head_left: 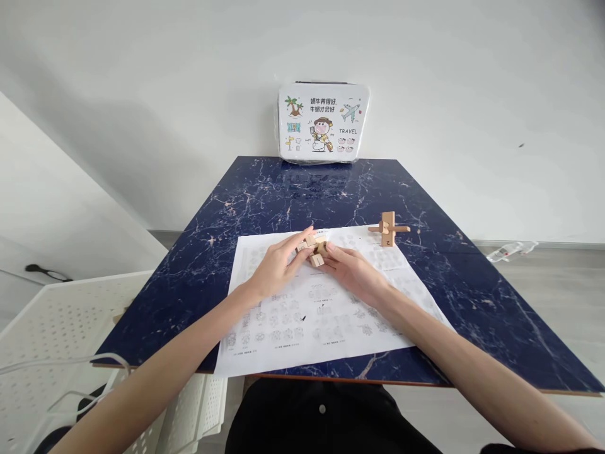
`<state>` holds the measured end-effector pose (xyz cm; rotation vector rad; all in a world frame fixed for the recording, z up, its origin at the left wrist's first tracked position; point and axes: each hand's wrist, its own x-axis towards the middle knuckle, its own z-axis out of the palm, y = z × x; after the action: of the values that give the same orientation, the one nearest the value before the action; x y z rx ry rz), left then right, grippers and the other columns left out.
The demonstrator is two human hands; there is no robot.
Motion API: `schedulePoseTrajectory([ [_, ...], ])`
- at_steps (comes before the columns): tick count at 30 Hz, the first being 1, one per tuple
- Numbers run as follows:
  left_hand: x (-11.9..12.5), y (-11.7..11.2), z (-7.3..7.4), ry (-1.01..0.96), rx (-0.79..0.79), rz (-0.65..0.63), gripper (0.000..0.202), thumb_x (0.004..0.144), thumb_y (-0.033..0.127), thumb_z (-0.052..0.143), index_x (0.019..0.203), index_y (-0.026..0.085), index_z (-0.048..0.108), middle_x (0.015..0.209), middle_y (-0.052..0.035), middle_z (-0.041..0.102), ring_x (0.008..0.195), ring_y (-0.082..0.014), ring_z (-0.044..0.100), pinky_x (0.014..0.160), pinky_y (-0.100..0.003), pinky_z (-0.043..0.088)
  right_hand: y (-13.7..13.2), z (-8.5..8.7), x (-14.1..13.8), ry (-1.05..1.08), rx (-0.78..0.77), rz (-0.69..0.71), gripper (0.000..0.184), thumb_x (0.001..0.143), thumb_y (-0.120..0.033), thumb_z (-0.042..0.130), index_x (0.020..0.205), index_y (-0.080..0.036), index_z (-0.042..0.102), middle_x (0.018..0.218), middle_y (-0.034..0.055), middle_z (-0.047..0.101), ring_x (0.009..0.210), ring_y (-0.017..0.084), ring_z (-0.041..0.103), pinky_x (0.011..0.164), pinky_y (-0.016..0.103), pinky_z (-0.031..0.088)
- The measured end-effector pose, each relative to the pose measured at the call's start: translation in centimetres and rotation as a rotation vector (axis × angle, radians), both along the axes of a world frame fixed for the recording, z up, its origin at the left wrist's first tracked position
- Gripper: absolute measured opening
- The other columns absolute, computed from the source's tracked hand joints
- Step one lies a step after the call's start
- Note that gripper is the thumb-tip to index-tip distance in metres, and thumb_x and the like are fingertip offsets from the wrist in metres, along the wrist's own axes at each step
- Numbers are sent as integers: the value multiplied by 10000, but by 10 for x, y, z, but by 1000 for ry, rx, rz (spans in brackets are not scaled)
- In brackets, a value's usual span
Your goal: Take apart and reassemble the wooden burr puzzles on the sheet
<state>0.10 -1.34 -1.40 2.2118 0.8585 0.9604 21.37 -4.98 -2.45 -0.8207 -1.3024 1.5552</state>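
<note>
A small wooden burr puzzle (317,259) of interlocking light blocks, some marked with dark characters, is between my two hands above the sheet. My left hand (278,265) grips its left side, with the thumb near the front. From the right, my right hand (352,271) holds the puzzle with its thumb on top and the other fingers partly hidden beneath. Under both hands lies a large white paper sheet (278,353) printed with rows of small diagrams. Near the sheet's upper right corner stands a second wooden piece (388,236), cross-shaped, with a dark mark on its front.
The blue marbled table (265,195) carries everything. At its far edge a white cartoon-printed case (324,123) leans against the wall. White perforated drawers (70,315) and a white cable (66,360) are at the left. A clear plastic item (511,251) lies on the floor to the right.
</note>
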Motion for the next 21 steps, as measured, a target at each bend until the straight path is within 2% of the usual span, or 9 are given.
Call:
schedulePoseTrajectory([
  [3,1,-2,-1,66,-2,-13,721,977,498,691,1618,394,378,1630,-61,494,1481,-343,486,1201,-548,431,2,-3,1,-14,-21,-16,494,1011,-669,554,1178,-251,758,1192,114,769,1234,318,679,1132,559,515],
  [5,2,-2,-2,103,23,9,935,861,551,812,1640,396,317,1620,-80,501,1470,-369,482,1190,-563,426,3,-4,1,-4,-36,-7,510,1003,-684,552,1211,-261,749,1211,110,766,1244,315,677,1140,556,505],
  [6,2,-3,-3,108,48,26,965,841,551,831,1640,392,313,1598,-85,526,1452,-370,497,1182,-564,426,2,-4,0,13,-44,2,507,1001,-680,559,1215,-261,747,1224,108,762,1243,312,677,1145,552,500],
  [10,1,-2,-3,103,178,47,794,922,463,770,1603,346,378,1477,-84,637,1362,-326,574,1160,-532,434,2,-4,-2,88,-96,39,436,999,-622,604,1126,-237,764,1206,113,757,1191,303,685,1131,532,502],
  [16,0,-3,0,106,284,-35,741,920,396,770,1566,330,412,1412,-69,684,1248,-287,650,1088,-492,498,4,0,5,152,-200,135,318,973,-472,694,1084,-188,784,1134,119,752,1092,272,671,1105,483,494],
  [21,2,-1,-2,42,439,40,717,920,395,777,1541,295,434,1372,-89,707,1176,-274,688,1040,-482,519,4,0,6,245,-176,82,227,967,-429,727,998,-214,795,1087,87,733,1086,247,647,1068,428,491],
])
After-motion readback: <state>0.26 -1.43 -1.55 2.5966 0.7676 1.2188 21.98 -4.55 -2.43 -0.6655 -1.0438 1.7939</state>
